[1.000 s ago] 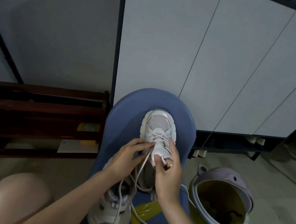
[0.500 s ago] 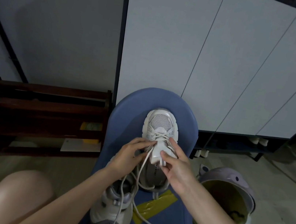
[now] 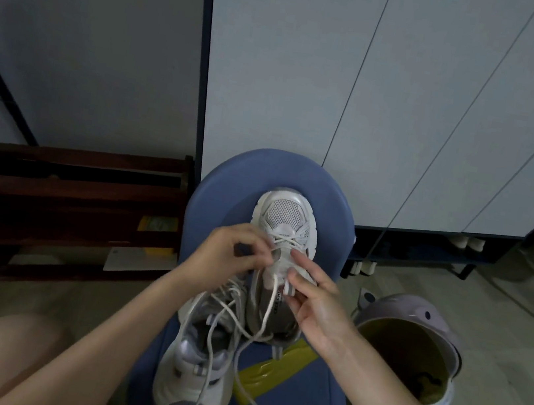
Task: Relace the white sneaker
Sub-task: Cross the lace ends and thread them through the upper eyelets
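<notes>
A white sneaker point(image 3: 285, 219) lies toe-away on a blue padded stool point(image 3: 226, 189). Its lace point(image 3: 264, 313) is crossed through the front eyelets and trails loose towards me. My left hand point(image 3: 233, 256) hovers at the shoe's left eyelets with curled fingers pinching the lace. My right hand point(image 3: 310, 295) holds the tongue and right edge of the shoe between thumb and fingers. A second sneaker point(image 3: 194, 375) lies nearer to me on the stool, under the loose lace.
A strip of yellow tape point(image 3: 271, 373) is stuck on the stool. A lilac bin point(image 3: 410, 348) stands on the floor at the right. A dark wooden rack point(image 3: 60, 206) sits at the left, white cabinet doors point(image 3: 395, 100) behind. My bare knees frame the bottom corners.
My left hand has curled tighter at the left eyelets and taken up the lace. My right hand shifted slightly down the tongue. The camera view moved a little.
</notes>
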